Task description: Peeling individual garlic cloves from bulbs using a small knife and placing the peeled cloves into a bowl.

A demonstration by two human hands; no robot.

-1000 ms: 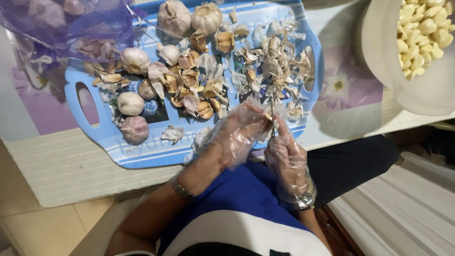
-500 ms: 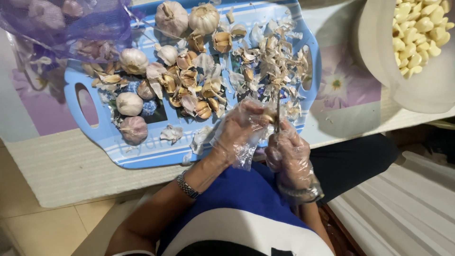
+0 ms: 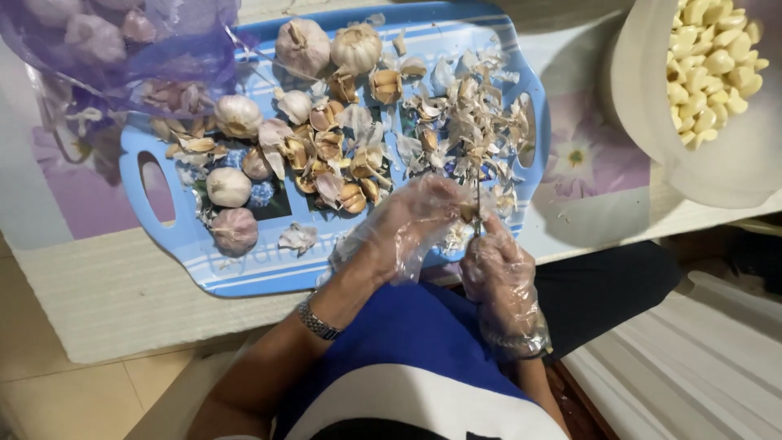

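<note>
Mesh bag: I am seeing a purple net bag (image 3: 122, 49) lying in the upper left of the frame, bulbs showing through it, its edge draping over the tray's left corner.
Tray: a blue oblong tray (image 3: 244, 273) with slot handles is filling the centre top, striped along its near rim, with a dark square picture under the bulbs at its left.
Bowl: a cream bowl (image 3: 652, 106) is sitting in the upper right, holding peeled yellow cloves (image 3: 717, 57).
Mat: a flowered purple-and-white mat (image 3: 586, 163) is lying under tray and bowl.
Bulbs: whole garlic bulbs (image 3: 228, 186) are resting along the tray's left side and top edge.
Skins: papery skins (image 3: 468, 122) are piling up on the tray's right half, split brown pieces in the middle.
Left hand: I am watching the left hand (image 3: 407, 224), in a clear plastic glove, curling closed and pinching a clove (image 3: 467, 212) at its fingertips, over the tray's near rim.
Right hand: the right hand (image 3: 498, 273), also gloved, is closing around a thin knife (image 3: 477, 200), blade pointing up the frame.
Clove and hands: the clove is sitting between the two hands, touching the left fingertips and the blade, just above the right hand.
Wrists: a metal watch (image 3: 318, 320) is showing on the left wrist, a bracelet (image 3: 513, 342) on the right.
</note>
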